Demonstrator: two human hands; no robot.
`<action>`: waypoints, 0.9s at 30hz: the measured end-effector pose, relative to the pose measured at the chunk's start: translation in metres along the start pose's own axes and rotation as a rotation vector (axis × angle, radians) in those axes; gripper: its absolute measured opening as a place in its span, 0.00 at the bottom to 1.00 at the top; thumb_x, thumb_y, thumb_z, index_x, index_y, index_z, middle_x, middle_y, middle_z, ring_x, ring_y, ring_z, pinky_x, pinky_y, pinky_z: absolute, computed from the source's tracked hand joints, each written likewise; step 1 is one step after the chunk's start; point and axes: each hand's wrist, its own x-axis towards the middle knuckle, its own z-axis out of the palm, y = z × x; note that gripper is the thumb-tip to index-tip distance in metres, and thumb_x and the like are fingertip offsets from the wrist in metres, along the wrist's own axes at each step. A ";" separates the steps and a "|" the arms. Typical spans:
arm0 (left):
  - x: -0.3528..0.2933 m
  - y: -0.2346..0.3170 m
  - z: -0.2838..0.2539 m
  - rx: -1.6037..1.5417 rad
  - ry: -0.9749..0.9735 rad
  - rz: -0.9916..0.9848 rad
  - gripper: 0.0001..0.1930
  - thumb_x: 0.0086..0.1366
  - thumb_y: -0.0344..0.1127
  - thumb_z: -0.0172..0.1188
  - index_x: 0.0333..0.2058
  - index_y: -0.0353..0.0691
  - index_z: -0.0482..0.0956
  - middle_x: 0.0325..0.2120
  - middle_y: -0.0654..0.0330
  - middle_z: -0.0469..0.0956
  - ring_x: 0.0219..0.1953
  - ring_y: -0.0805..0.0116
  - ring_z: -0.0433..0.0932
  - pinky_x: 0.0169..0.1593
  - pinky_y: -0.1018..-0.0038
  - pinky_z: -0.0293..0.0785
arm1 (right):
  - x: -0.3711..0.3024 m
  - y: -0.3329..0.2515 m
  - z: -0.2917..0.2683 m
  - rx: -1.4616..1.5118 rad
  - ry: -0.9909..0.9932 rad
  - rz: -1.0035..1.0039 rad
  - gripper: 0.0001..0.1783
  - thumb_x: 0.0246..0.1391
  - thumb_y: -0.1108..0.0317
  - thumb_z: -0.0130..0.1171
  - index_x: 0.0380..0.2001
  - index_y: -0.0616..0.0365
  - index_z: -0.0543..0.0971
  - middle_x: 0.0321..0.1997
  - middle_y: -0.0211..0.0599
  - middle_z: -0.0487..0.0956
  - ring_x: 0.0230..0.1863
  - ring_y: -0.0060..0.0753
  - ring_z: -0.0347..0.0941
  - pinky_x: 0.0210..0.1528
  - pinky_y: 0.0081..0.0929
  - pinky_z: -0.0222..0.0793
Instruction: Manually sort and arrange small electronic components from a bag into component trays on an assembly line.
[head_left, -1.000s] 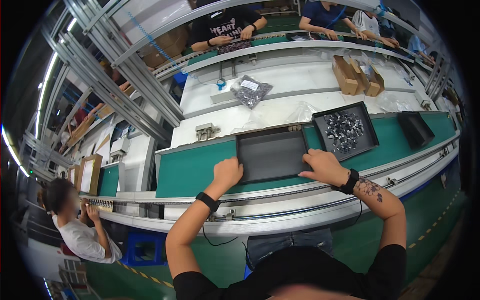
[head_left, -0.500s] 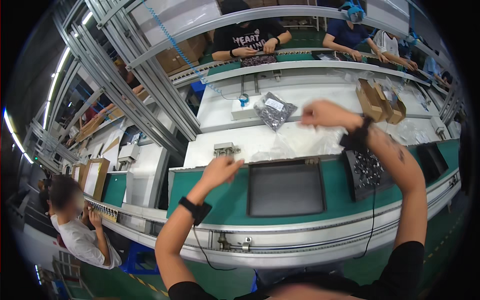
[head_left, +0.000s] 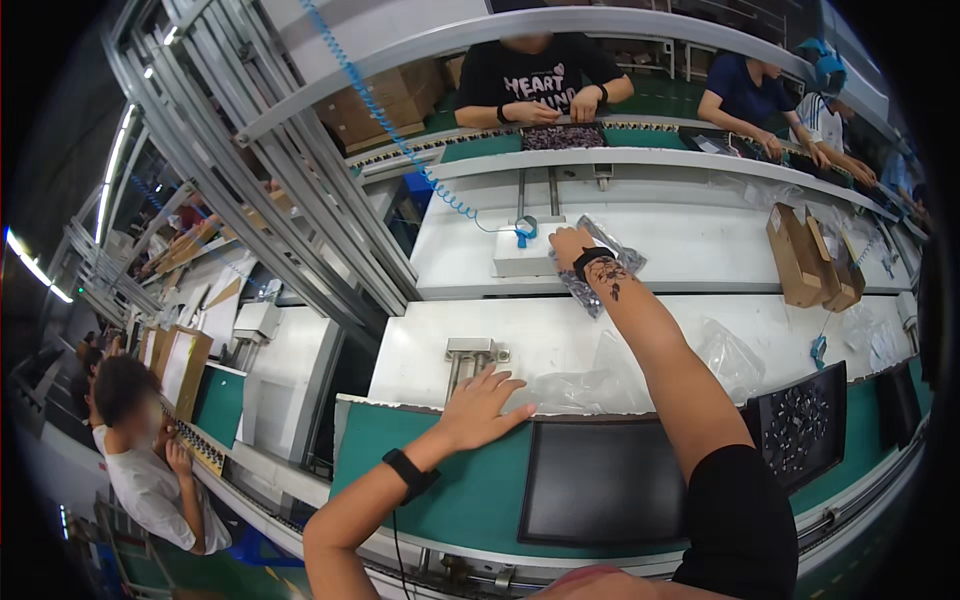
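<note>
My right arm stretches far across the bench, and my right hand bends its fingers over the left edge of a clear plastic bag of small dark parts. My wrist and forearm hide much of that bag. Close to me, my left hand is open with fingers spread and holds nothing. It hovers by the upper left corner of a shallow black tray, which lies on the green belt with no parts showing in it. Right of my sleeve, another black tray holds many small shiny parts.
A blue tool on a coiled hose rests left of the bag. Crumpled clear plastic bags lie behind the trays. Open cardboard boxes stand farther right. Metal posts rise at left. Several people work across the bench and at far left.
My right hand has moved forward and left onto the bag. My left hand has spread its fingers near the black tray's corner. The whole view has shifted.
</note>
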 end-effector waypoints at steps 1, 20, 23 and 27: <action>-0.003 -0.001 -0.002 -0.011 -0.007 -0.007 0.32 0.61 0.63 0.44 0.53 0.44 0.69 0.55 0.51 0.65 0.62 0.51 0.55 0.61 0.53 0.51 | -0.001 -0.004 0.003 0.017 0.069 -0.016 0.20 0.35 0.64 0.66 0.36 0.55 0.75 0.35 0.42 0.78 0.39 0.46 0.74 0.40 0.46 0.69; 0.066 0.086 -0.076 -0.975 0.643 0.056 0.42 0.57 0.48 0.63 0.60 0.29 0.52 0.58 0.45 0.58 0.61 0.56 0.58 0.60 0.69 0.56 | -0.186 -0.026 -0.313 0.547 0.870 -0.181 0.12 0.46 0.71 0.62 0.23 0.63 0.68 0.22 0.38 0.67 0.26 0.34 0.64 0.30 0.25 0.59; 0.064 0.153 -0.088 -1.459 0.578 0.268 0.30 0.56 0.43 0.64 0.51 0.29 0.65 0.47 0.52 0.72 0.51 0.66 0.69 0.53 0.73 0.64 | -0.246 -0.051 -0.342 0.613 0.923 -0.142 0.11 0.47 0.72 0.61 0.24 0.63 0.68 0.23 0.36 0.66 0.27 0.29 0.63 0.31 0.23 0.60; 0.007 0.210 -0.077 -1.538 0.751 0.248 0.18 0.58 0.40 0.64 0.38 0.31 0.74 0.33 0.63 0.77 0.36 0.76 0.74 0.41 0.78 0.70 | -0.330 -0.087 -0.352 0.753 0.903 0.075 0.09 0.49 0.72 0.60 0.25 0.61 0.70 0.26 0.32 0.68 0.30 0.21 0.64 0.33 0.19 0.60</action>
